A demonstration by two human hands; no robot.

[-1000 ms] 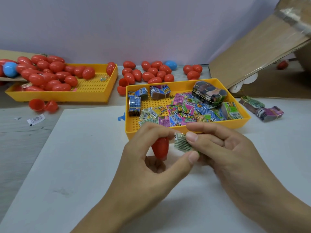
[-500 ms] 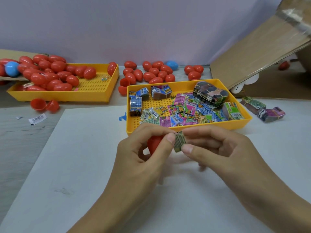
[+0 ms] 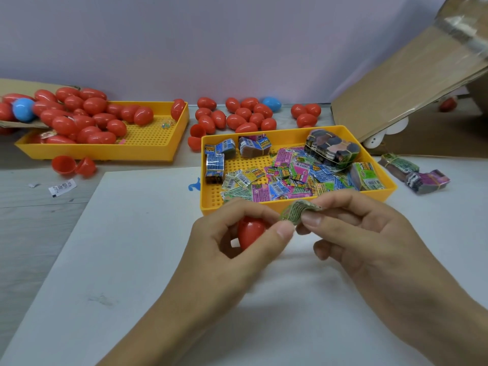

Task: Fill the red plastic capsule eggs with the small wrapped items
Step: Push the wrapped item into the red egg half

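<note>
My left hand (image 3: pixel 232 249) holds a red capsule egg half (image 3: pixel 250 232) in its curled fingers, just in front of the near yellow tray (image 3: pixel 298 204). A small green wrapped item (image 3: pixel 295 211) is pinched between the left thumb tip and the fingers of my right hand (image 3: pixel 369 241), and it is bent into a curve. The near tray holds several loose wrapped items (image 3: pixel 287 178) and banded bundles. An open red egg (image 3: pixel 72 165) lies on the table at the left.
A second yellow tray (image 3: pixel 148 149) at the back left is heaped with red eggs (image 3: pixel 79 114) and one blue egg (image 3: pixel 23 109). More red eggs (image 3: pixel 237 117) line the wall. A cardboard flap (image 3: pixel 401 83) leans at the right. Two bundles (image 3: pixel 414 173) lie right of the near tray. A white sheet (image 3: pixel 132 247) covers the table.
Both hands rose slightly toward the near tray. The green wrapped item went from flat to bent between the fingertips. The red egg half stayed in my left hand.
</note>
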